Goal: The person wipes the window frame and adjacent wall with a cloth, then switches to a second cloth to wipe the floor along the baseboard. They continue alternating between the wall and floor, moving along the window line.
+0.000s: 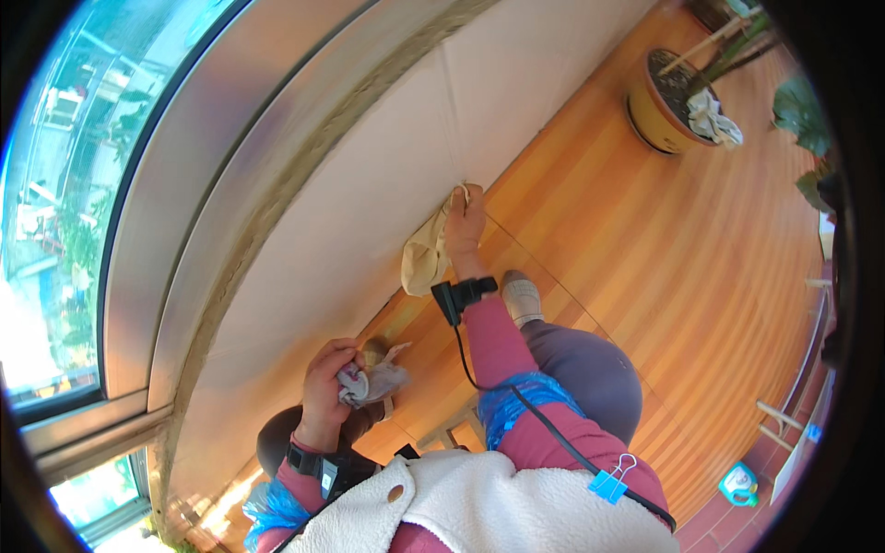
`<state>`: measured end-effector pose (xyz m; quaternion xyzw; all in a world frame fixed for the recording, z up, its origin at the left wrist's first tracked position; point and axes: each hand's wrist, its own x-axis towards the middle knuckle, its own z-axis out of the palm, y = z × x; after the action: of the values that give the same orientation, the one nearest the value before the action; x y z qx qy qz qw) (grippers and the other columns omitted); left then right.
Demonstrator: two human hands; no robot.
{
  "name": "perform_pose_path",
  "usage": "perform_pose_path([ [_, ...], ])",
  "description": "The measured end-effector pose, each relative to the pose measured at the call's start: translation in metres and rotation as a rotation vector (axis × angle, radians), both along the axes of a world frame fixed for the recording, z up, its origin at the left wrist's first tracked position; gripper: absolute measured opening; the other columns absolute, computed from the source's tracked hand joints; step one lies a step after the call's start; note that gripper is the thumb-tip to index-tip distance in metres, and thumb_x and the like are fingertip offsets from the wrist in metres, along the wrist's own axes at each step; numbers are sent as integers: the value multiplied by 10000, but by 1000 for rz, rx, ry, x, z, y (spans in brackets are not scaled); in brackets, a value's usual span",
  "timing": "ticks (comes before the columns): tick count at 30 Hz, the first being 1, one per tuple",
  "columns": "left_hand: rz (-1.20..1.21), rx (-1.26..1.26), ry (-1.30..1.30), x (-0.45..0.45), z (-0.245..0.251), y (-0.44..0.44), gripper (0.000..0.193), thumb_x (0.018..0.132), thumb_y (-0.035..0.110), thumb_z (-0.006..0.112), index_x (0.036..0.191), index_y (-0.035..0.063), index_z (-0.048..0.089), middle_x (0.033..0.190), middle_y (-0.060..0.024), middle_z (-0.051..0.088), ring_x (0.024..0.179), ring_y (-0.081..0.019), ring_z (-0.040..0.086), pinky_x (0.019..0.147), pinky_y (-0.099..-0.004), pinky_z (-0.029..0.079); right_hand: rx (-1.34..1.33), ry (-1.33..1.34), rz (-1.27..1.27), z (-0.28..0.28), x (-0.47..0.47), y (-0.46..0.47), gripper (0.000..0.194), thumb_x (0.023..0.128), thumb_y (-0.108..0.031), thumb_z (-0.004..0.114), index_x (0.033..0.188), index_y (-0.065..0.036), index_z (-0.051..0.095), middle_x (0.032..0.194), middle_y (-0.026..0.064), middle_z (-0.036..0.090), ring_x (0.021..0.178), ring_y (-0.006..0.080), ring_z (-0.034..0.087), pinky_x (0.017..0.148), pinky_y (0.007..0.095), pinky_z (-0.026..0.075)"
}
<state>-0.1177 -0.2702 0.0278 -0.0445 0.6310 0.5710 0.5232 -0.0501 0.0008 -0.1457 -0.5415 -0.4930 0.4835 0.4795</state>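
Observation:
My right hand grips the upper end of a cream cloth and presses it at the white wall panel, near where the panel meets the wood-look floor. The rest of the cloth hangs down beside the hand. Lower and to the left, my left hand is closed around a crumpled greyish cloth; a thin, pale, see-through piece sticks out of it. Both wrists wear black straps with devices, and a cable runs up my right arm.
A window with a metal frame rises at left. On the floor, a potted plant with a crumpled white cloth on its rim stands at upper right. A detergent bottle is at lower right, near a rack's legs.

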Motion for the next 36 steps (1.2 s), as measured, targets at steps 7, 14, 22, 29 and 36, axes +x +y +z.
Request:
perform_pose_path([
  [7,21,77,-25,1,2,-4,147,845,67,512,951,-16,570,734,-82,587,669,-150,562,604,-242,456,290,131,-60,61,-44,-83,77,867,-57,531,936,-31,508,860,119,510,753,244,511,684,336,433],
  [14,37,102,9,-1,0,-15,152,836,69,508,951,-10,569,730,-82,581,677,-154,558,606,-253,460,615,70,70,180,-26,-80,156,808,-30,592,954,-16,538,877,136,530,781,282,524,694,359,432],
  [22,192,169,126,-5,-1,-30,158,835,89,512,948,4,582,700,-63,583,629,-134,542,563,-238,439,1093,81,215,212,-42,-137,321,696,-31,575,1013,-80,556,880,147,529,773,352,499,698,423,418],
  [29,289,236,101,-5,8,-39,164,839,93,502,952,-6,567,713,-70,572,654,-142,544,569,-247,443,786,58,135,207,-37,-111,254,752,-63,623,993,-70,544,862,133,507,777,325,508,680,398,438],
  [36,338,274,134,-10,9,-46,132,816,69,520,904,-7,582,687,-71,565,648,-146,538,583,-245,436,1187,-66,443,196,-40,-149,224,789,-117,648,952,-30,521,870,153,514,816,333,521,712,391,440],
])
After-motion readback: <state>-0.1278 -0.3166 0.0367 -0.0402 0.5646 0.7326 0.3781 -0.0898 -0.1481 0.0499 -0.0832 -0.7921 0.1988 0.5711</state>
